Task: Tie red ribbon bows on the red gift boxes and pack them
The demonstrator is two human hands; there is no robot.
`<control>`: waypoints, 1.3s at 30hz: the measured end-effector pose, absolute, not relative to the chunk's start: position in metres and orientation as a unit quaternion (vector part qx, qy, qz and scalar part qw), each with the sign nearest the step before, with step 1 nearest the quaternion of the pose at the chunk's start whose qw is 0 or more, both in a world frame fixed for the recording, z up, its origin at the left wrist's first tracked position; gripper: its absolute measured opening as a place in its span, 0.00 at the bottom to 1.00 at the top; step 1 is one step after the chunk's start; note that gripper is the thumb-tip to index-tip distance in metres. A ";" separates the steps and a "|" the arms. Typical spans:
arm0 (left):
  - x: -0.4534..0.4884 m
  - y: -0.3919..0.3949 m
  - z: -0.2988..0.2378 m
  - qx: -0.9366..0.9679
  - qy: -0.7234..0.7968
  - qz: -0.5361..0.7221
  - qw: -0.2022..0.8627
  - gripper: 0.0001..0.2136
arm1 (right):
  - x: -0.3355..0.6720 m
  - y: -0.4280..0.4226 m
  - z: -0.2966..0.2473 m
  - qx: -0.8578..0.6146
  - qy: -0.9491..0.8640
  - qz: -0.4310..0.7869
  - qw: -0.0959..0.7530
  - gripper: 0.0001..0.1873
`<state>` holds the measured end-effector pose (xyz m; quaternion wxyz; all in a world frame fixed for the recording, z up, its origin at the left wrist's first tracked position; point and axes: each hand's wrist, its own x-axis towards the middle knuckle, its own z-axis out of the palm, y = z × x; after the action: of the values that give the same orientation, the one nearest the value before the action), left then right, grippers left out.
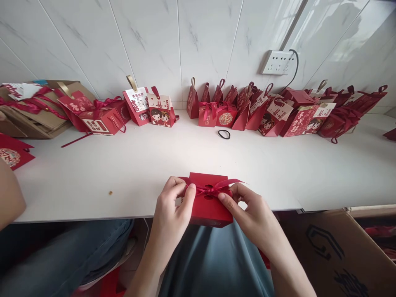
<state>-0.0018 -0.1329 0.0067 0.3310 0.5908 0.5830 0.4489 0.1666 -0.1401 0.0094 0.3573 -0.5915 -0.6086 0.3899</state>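
A small red gift box (208, 208) rests at the front edge of the white table (185, 161), over my lap. A red ribbon (213, 189) crosses its top in a knot. My left hand (173, 208) pinches the ribbon's left end with thumb and forefinger. My right hand (247, 210) pinches the ribbon at the right side of the knot. Both hands press against the box.
Several finished red gift boxes (222, 109) line the wall at the back. A black hair tie (224, 134) lies in front of them. Flat cardboard and ribbons (34, 109) sit at far left. An open carton (340, 247) stands at lower right. Another person's arm (9, 194) shows at left.
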 end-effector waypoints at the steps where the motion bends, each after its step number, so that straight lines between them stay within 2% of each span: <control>1: -0.001 -0.134 0.006 0.589 0.582 0.453 0.330 0.16 | 0.167 -0.141 0.008 -0.583 -0.605 0.401 0.366 0.18; 9: 0.008 -0.141 -0.016 0.520 0.569 0.546 0.327 0.14 | 0.170 -0.141 -0.002 -0.489 -0.537 0.544 0.420 0.18; 14: 0.010 -0.140 -0.016 0.514 0.563 0.554 0.335 0.14 | 0.174 -0.139 -0.010 -0.440 -0.465 0.626 0.446 0.17; 24: 0.009 -0.141 -0.012 0.514 0.567 0.547 0.340 0.15 | 0.174 -0.133 -0.020 -0.372 -0.373 0.699 0.483 0.17; 30: 0.012 -0.145 -0.016 0.515 0.561 0.568 0.311 0.15 | 0.175 -0.133 -0.030 -0.332 -0.333 0.725 0.504 0.20; 35: 0.009 -0.141 -0.014 0.518 0.557 0.564 0.321 0.15 | 0.175 -0.135 -0.037 -0.374 -0.388 0.673 0.507 0.17; 39: 0.002 -0.136 -0.006 0.557 0.516 0.534 0.372 0.07 | 0.163 -0.148 -0.031 -0.440 -0.443 0.604 0.496 0.17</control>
<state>0.0022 -0.1359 -0.0061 0.3717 0.5570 0.5158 0.5343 0.1634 -0.1478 -0.0312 0.4960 -0.4397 -0.4425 0.6040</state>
